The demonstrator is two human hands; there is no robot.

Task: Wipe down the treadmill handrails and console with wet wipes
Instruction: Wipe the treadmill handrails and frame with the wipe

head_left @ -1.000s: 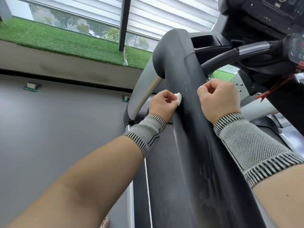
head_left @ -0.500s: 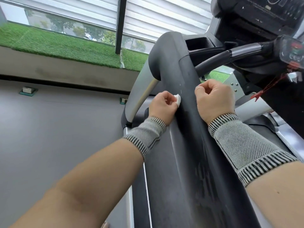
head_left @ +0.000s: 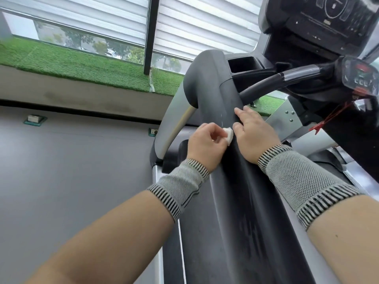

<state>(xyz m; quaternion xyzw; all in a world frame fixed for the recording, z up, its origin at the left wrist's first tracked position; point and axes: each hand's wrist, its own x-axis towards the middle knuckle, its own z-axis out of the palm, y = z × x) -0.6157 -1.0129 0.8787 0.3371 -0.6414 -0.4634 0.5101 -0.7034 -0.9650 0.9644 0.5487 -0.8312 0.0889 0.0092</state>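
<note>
The wipe [head_left: 85, 135] is white, the handrail [head_left: 229, 160] matte black with pale streaks, maybe dust. Both wrist sleeves [head_left: 303, 181] are grey knit with black-and-white striped cuffs. The turf [head_left: 82, 66] is green, the floor [head_left: 61, 171] grey, the safety clip [head_left: 316, 126] red

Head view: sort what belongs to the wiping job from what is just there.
Job:
- wet wipe, pinched in left hand
- right hand, fingers extended on the handrail
- black handrail
- console

Just there:
- green turf ledge
- window blinds
- red safety clip
</note>
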